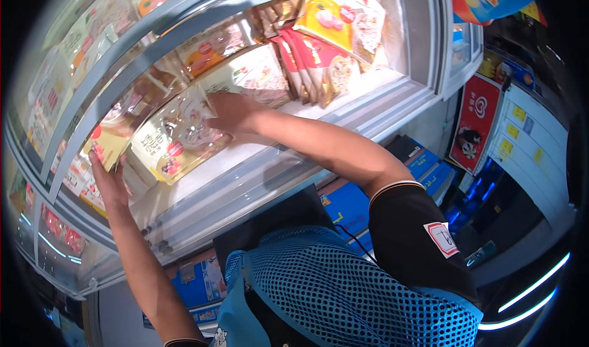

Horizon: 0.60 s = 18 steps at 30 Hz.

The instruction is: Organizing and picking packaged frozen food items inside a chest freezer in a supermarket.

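Observation:
Inside a display freezer, my left hand point(110, 179) has its thumb and fingers around the lower edge of a yellow food packet point(112, 140) at the left end. To its right, a transparent-fronted food package point(184, 133) with printed writing and berry pictures leans in the front row. My right hand point(237, 112) touches this package's right edge; some fingertips are hidden, so its grip is unclear. Just beyond that hand stands a pale food package point(257, 73). Several red packets point(308, 62) are stacked upright farther right, beside a yellow-and-white package point(345, 20).
The freezer's metal front rail point(294, 163) runs beneath both forearms, and a curved frame bar point(124, 66) crosses above the left hand. Blue boxes point(349, 209) sit below the freezer. A red ice-cream sign point(476, 121) hangs at the right on a white cabinet point(534, 149).

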Available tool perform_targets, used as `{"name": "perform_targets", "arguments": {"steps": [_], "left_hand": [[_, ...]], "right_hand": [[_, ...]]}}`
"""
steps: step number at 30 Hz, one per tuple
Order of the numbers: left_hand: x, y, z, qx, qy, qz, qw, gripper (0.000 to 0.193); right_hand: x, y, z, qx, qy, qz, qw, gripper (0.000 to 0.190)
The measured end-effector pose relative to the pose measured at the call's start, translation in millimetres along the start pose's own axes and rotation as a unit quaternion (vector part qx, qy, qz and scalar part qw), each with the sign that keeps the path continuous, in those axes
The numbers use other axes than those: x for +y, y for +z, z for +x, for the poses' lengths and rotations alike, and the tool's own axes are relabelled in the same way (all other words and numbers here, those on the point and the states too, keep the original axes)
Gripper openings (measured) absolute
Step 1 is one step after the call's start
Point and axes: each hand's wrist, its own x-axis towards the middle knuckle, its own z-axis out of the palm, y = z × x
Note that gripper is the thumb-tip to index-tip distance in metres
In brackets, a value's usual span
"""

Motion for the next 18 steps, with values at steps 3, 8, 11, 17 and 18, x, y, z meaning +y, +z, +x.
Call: {"name": "perform_targets", "arguments": {"steps": [3, 8, 11, 17, 18], "left_hand": [[3, -7, 1, 0.025, 0.020, -0.010, 0.999, 0.061], [1, -8, 5, 0.022, 0.005, -0.009, 1.000, 0.063], [-2, -2, 4, 0.025, 0.005, -0.007, 1.000, 0.062], [3, -1, 3, 0.027, 0.004, 0.013, 1.000, 0.062], [4, 0, 0, 0.031, 0.014, 0.012, 0.999, 0.062]], "right_hand": [[20, -47, -54, 0.181, -0.054, 0.065, 0.980, 0.047], [136, -148, -140, 0.586, 0.063, 0.049, 0.806, 0.048], [233, -157, -136, 0.602, 0.143, 0.024, 0.785, 0.059], [250, -173, -117, 0.392, 0.259, 0.332, 0.818, 0.068], [239, -175, -119, 0.376, 0.263, 0.371, 0.807, 0.068]]}}
